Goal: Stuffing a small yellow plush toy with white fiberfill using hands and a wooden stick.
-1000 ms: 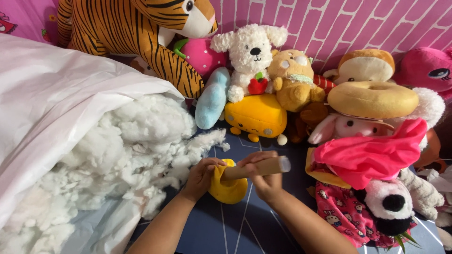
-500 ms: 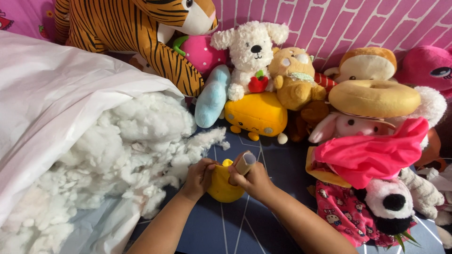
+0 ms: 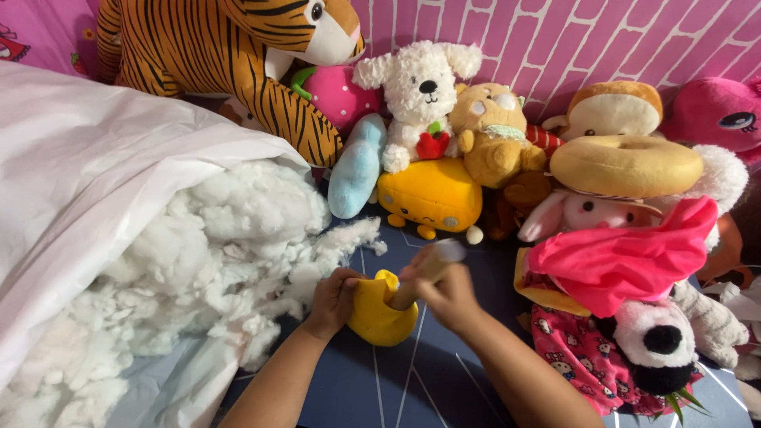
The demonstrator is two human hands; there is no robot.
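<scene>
L hand [image 3: 333,297] gripping yellow plush shell [image 3: 379,311], low centre of frame | R hand [image 3: 445,292] closed round wooden stick [image 3: 422,277], poking into shell opening | stuffing pile [image 3: 198,261] at left | risk: stick likely piercing fabric if pushed too hard; shell slipping from grip.

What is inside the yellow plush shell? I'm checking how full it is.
A wooden stick held by the right hand enters the opening of the yellow plush shell, which the left hand grips. Any stuffing inside is hidden by the fabric.
</scene>
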